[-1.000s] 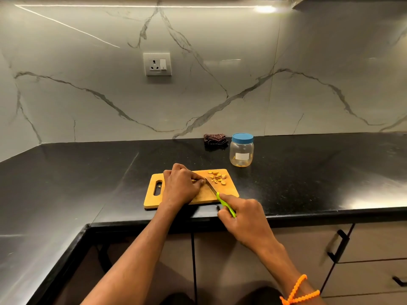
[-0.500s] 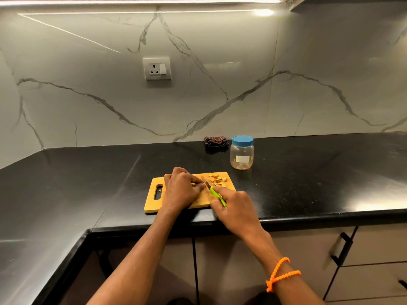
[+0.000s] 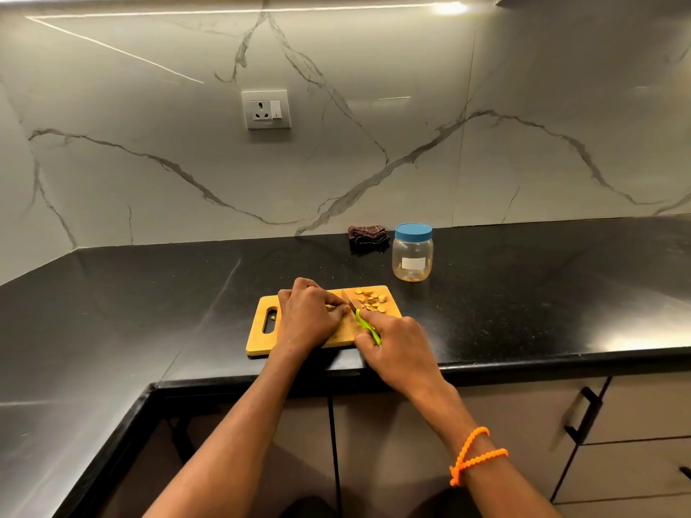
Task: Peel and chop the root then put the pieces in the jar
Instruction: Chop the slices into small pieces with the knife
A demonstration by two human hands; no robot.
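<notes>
Chopping is in hand: left hand (image 3: 304,315) pins root (image 3: 331,306) on board (image 3: 261,330), right hand (image 3: 392,342) grips knife (image 3: 364,323); next, open lidded jar (image 3: 412,256).

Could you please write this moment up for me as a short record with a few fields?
setting: black counter below a marble wall
board: wooden cutting board near the counter's front edge
left hand: curled over the root, holding it on the board
right hand: grips the green-handled knife, blade down beside the left fingertips
cut pieces: piled on the board's far right part
jar: behind the board, blue lid on, a few pieces at the bottom
cloth: dark, folded, left of the jar
</notes>
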